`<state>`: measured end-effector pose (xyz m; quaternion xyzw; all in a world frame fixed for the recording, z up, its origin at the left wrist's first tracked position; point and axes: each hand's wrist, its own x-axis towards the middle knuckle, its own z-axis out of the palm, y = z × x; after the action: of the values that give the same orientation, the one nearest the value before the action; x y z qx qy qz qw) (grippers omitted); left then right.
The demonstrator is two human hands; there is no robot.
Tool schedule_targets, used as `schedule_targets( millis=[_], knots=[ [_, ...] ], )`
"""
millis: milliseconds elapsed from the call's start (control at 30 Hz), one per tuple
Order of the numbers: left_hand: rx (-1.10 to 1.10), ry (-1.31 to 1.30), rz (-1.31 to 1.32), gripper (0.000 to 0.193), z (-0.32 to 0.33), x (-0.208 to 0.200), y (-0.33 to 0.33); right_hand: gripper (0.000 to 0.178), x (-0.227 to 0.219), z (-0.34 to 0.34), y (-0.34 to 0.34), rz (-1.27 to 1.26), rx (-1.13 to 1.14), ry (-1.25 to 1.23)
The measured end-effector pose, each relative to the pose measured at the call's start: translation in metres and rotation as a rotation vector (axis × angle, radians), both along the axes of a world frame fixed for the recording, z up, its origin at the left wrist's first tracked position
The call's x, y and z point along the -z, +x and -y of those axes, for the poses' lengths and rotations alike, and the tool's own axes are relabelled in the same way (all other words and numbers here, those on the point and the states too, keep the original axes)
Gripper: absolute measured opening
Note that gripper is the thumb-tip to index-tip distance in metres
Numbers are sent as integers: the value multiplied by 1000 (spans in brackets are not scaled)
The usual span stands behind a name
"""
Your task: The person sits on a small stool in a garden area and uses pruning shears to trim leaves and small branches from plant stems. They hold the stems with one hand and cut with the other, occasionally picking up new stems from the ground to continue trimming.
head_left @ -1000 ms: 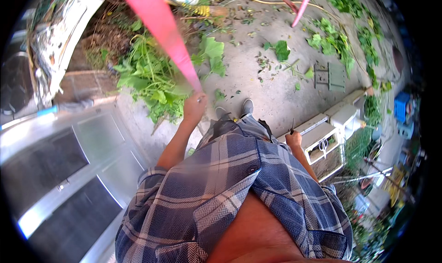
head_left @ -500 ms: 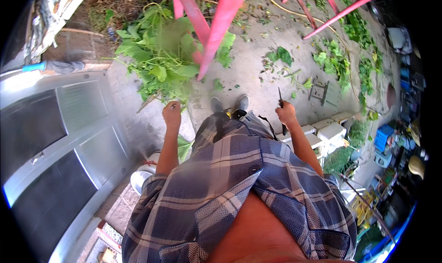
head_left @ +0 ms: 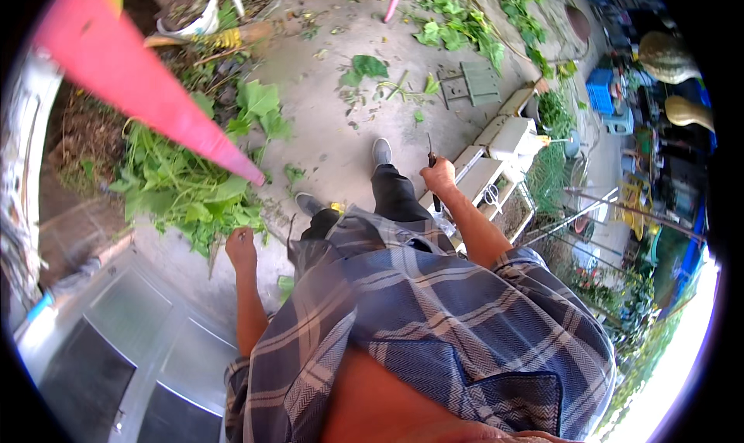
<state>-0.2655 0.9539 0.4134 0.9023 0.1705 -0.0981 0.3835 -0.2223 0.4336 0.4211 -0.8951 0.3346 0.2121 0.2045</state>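
My right hand is closed around a slim, dark-handled tool. Its thin pointed tip sticks out beyond the fist, and the end of the handle shows below. Whether it is a knife or another cutter is too small to tell. Out to the left, my left hand is curled, and what its fingers hold, if anything, cannot be made out. A heap of green leafy vines lies on the ground just beyond that hand. Above the heap, a pink-red tapered bar slants across the view.
White blocks and a bench-like shelf stand right of me, with white-handled scissors on them. A green folding stool lies ahead on the concrete. More cut vines lie at far right. A grey metal door is at lower left.
My body and view have turned to the right, and one foot now stands ahead of the other. The vine heap and pink bar sit farther left. The tool stays in my right hand.
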Motion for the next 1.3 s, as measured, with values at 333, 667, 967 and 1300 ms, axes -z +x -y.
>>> schedule_targets(
  millis=[333,667,967,1300],
  knots=[
    [-86,95,-296,18,132,12,26,32,154,228,30,-381,217,-47],
    [223,-153,-452,13,357,106,146,40,327,427,159,-156,217,-331],
    [210,-308,-573,9,427,168,161,44,457,505,205,-196,-43,-445],
    [163,-210,-645,10,405,198,144,40,497,530,206,-202,-197,-670]
  ],
)
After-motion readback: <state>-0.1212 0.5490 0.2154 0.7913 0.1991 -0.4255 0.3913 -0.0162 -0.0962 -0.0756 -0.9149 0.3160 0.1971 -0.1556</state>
